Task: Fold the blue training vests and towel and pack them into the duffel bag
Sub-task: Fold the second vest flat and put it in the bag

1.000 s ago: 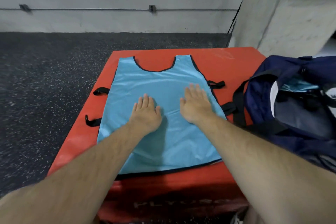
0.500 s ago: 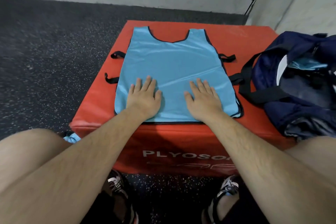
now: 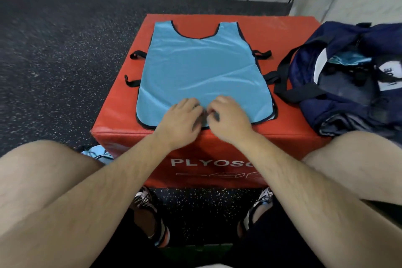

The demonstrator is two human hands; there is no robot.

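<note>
A: What differs from half a second ago?

B: Then both hands lay flat and apart on the lower part of the blue training vest (image 3: 202, 72). Now the left hand (image 3: 180, 117) and the right hand (image 3: 230, 117) are side by side at the middle of the near hem. Their fingers are curled and pinch the fabric, knuckles up. The vest itself lies as it did.

A: Where is it, and which way does it point?

B: It lies spread flat on top of the red plyo box (image 3: 282, 35). The neck opening is at the far end and the hem is near, so its long axis runs near to far. The two shoulder parts reach almost to the far edge of the surface.

A: And the edges?

B: The hem sits just inside the near edge. On the left, two black side straps (image 3: 137, 54) lie on a strip of bare red before the drop to the speckled floor (image 3: 65, 50). On the right the bare strip is narrower. The navy duffel bag (image 3: 339, 115) stands open on that side, and its black handle (image 3: 282, 67) comes close to the vest's right straps.

A: Anything else blue?

B: A light blue piece (image 3: 348, 60) shows inside the bag. Another light blue cloth (image 3: 97, 153) lies on the floor by the near left corner of the box, beside the person's left knee.
</note>
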